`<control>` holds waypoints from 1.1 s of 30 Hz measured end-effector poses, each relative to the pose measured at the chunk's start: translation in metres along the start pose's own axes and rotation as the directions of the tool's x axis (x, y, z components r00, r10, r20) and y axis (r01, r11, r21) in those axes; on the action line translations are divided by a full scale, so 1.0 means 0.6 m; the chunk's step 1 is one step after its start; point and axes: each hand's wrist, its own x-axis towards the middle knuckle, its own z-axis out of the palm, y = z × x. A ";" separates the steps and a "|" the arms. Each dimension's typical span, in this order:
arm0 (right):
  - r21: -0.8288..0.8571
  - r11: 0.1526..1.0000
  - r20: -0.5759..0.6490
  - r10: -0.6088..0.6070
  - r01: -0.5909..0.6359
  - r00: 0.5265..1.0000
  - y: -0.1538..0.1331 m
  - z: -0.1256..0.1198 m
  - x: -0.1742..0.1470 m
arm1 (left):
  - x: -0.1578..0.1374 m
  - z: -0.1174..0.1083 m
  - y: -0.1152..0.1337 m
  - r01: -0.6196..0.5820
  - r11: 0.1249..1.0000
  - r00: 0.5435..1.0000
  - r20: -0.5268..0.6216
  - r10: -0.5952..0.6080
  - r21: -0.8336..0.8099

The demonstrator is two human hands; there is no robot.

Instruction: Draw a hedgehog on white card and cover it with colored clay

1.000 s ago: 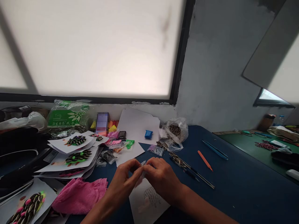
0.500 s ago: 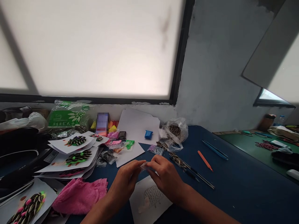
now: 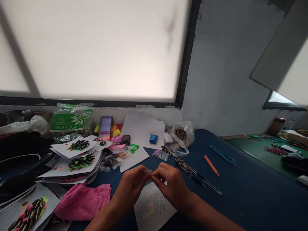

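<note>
My left hand [image 3: 133, 180] and my right hand [image 3: 170, 179] meet above the desk, fingertips pinched on a small clear plastic bag [image 3: 148, 172]. The fingers cover most of it, and its contents cannot be made out. Under the hands lies a white sheet of paper [image 3: 146, 221] with a drawn outline full of small marks and a pale peach patch at its left. Just beyond the hands sit a little packet of purple bits [image 3: 160, 154] and some striped sunflower seeds [image 3: 182, 164].
Left of the hands are a pink cloth [image 3: 83, 202] and stacked papers with seed pictures [image 3: 69, 171]. A blue clay packet [image 3: 153, 138] and an open bag of seeds [image 3: 180, 134] are behind. Tweezers [image 3: 207, 183], an orange pen [image 3: 212, 166] and a blue tool [image 3: 222, 154] lie right.
The fingertips have shifted slightly on the clear bag, and my right fingers have curled in closer to the left. The things on the desk have stayed put.
</note>
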 end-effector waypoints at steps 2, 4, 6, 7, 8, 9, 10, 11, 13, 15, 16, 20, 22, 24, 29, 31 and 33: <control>0.083 0.996 -0.012 0.033 -0.032 0.999 -0.001 -0.002 0.001 | 0.001 -0.007 -0.009 -0.032 0.992 0.998 -0.042 0.037 0.125; 0.147 0.985 -0.012 0.094 -0.091 0.995 0.000 -0.006 0.004 | 0.003 -0.020 -0.024 -0.064 0.931 0.991 -0.091 0.103 0.359; 0.142 0.978 0.007 0.152 -0.151 0.988 0.004 -0.012 0.005 | 0.005 -0.035 -0.043 -0.077 0.796 0.989 -0.058 0.140 0.601; 0.117 0.978 0.031 0.169 -0.171 0.985 0.007 -0.014 0.006 | 0.005 -0.043 -0.052 -0.049 0.721 0.995 -0.028 0.094 0.691; 0.084 0.980 0.058 0.177 -0.182 0.982 0.010 -0.016 0.005 | 0.004 -0.049 -0.059 -0.014 0.647 1.000 0.013 0.007 0.763; 0.049 0.981 0.088 0.181 -0.186 0.979 0.013 -0.017 0.005 | 0.004 -0.055 -0.064 0.003 0.625 0.999 0.026 -0.037 0.781; 0.015 0.983 0.117 0.182 -0.185 0.976 0.016 -0.017 0.003 | 0.003 -0.059 -0.066 0.018 0.605 0.994 0.052 -0.098 0.796; -0.015 0.984 0.141 0.180 -0.180 0.974 0.018 -0.016 0.001 | 0.003 -0.063 -0.065 0.030 0.593 0.979 0.095 -0.180 0.805; -0.066 0.985 0.174 0.171 -0.162 0.970 0.021 -0.015 -0.002 | 0.002 -0.066 -0.056 0.050 0.603 0.948 0.152 -0.280 0.796; -0.095 0.984 0.190 0.165 -0.149 0.968 0.022 -0.014 -0.006 | 0.003 -0.065 -0.042 0.072 0.624 0.960 0.116 -0.256 0.778; -0.103 0.984 0.193 0.164 -0.147 0.967 0.021 -0.015 -0.007 | 0.003 -0.062 -0.035 0.073 0.644 0.974 0.085 -0.212 0.762; -0.103 0.985 0.230 0.156 -0.135 0.961 0.019 -0.023 -0.012 | -0.005 -0.044 -0.010 0.099 0.803 0.950 0.184 -0.252 0.587; -0.111 0.988 0.276 0.132 -0.105 0.952 0.020 -0.027 -0.016 | -0.012 -0.033 -0.002 0.091 0.832 0.924 0.266 -0.276 0.548; -0.139 0.989 0.321 0.085 -0.042 0.943 0.021 -0.030 -0.023 | -0.016 -0.026 0.002 0.101 0.811 0.900 0.294 -0.321 0.576; -0.282 0.951 0.405 -0.004 0.129 0.914 0.020 -0.025 -0.040 | -0.015 -0.023 0.001 0.122 0.814 0.895 0.291 -0.337 0.568; -0.340 0.927 0.409 -0.006 0.159 0.912 0.020 -0.019 -0.044 | -0.014 -0.023 0.000 0.161 0.790 0.888 0.263 -0.378 0.592; -0.381 0.908 0.405 -0.005 0.173 0.914 0.020 -0.013 -0.046 | -0.014 -0.021 -0.002 0.197 0.763 0.872 0.246 -0.423 0.615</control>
